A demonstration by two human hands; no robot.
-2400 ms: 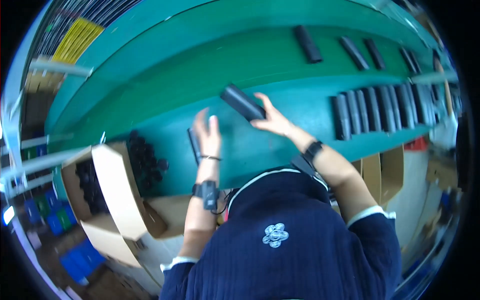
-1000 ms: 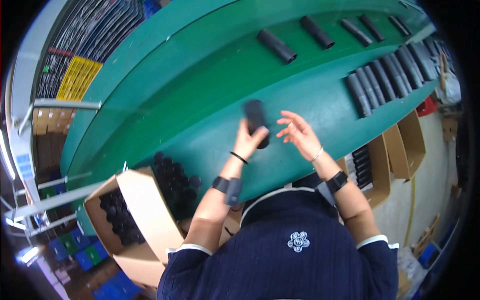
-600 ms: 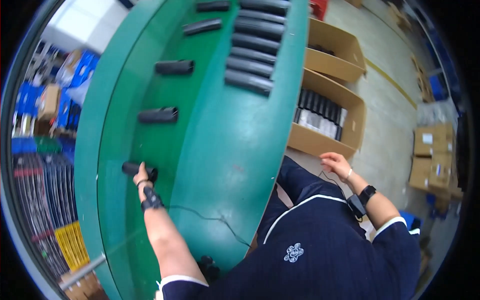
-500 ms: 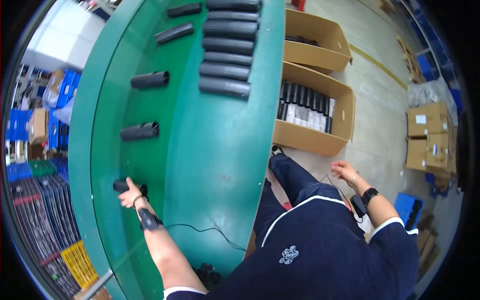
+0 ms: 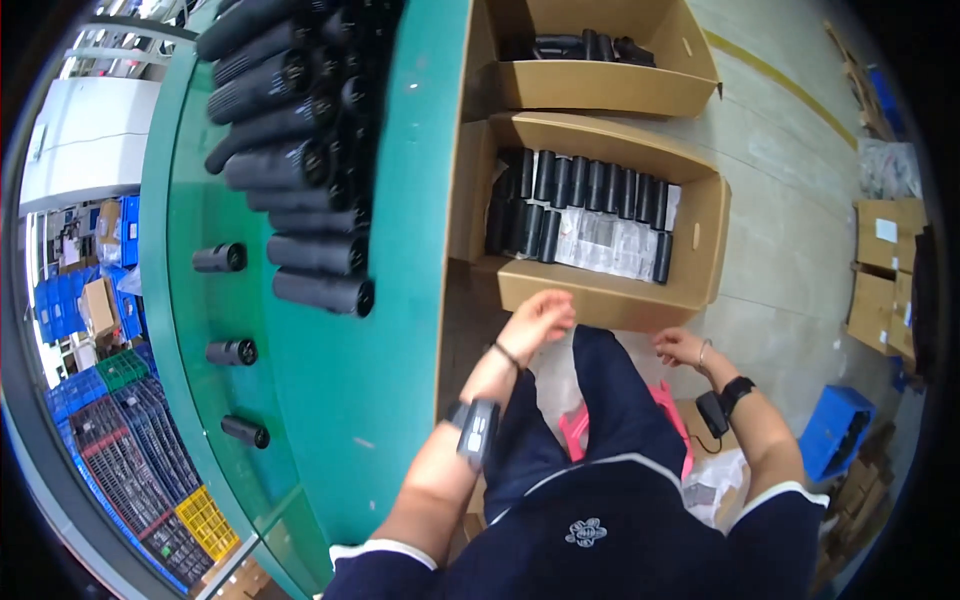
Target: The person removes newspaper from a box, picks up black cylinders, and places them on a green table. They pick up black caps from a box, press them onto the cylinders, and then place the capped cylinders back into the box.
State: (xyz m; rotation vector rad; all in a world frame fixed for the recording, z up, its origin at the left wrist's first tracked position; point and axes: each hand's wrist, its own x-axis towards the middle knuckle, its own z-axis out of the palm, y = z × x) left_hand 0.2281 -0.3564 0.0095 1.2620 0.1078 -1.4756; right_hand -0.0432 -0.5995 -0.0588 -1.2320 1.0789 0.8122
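Beside the green bench (image 5: 400, 360), we hold our left hand (image 5: 538, 318) at the near wall of the open box (image 5: 650, 308), fingers loosely curled; we cannot tell whether it touches the cardboard. We keep our right hand (image 5: 682, 347) near the box's near right corner, half open, fingers slightly bent. Inside the box, we find black tubes (image 5: 597, 185) in two rows on a pale sheet (image 5: 605, 240): a longer far row, and a near row grouped at left with one tube at right. On the bench, we see further tubes (image 5: 322, 290) side by side, and three spaced apart along its left strip (image 5: 222, 305).
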